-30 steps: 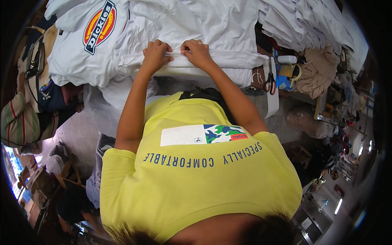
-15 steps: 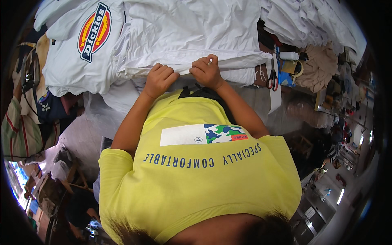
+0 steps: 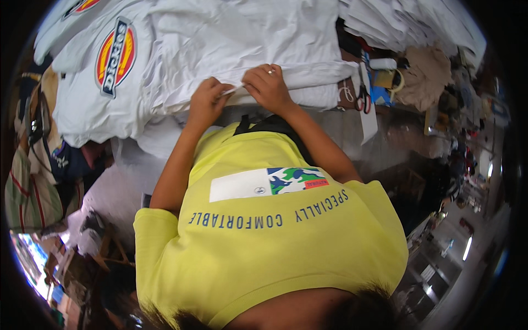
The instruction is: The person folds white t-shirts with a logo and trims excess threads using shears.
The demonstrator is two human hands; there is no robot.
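A white T-shirt (image 3: pixel 203 49) lies spread on the table in front of me, its hem bunched along the near edge. My left hand (image 3: pixel 207 102) is closed on that hem, fingers curled. Just to its right and slightly farther off, my right hand (image 3: pixel 268 88) also pinches the hem, with a ring on one finger. Between the two hands a short fold of the hem is drawn up and slants. To the left lies another white shirt (image 3: pixel 71 110) with a red, yellow and dark blue printed emblem.
Scissors (image 3: pixel 363 100) with dark and red handles lie at the table's right side. Beyond them are a tape roll (image 3: pixel 397 81), a white cylinder (image 3: pixel 383 64) and a crumpled beige cloth (image 3: pixel 426 74). White garments (image 3: pixel 401 27) are heaped at the far right. A striped bag (image 3: pixel 33 192) hangs at the left.
My hands have turned inward and pinch the hem at a slant, where it ran nearly straight between them before. The whole view has shifted slightly.
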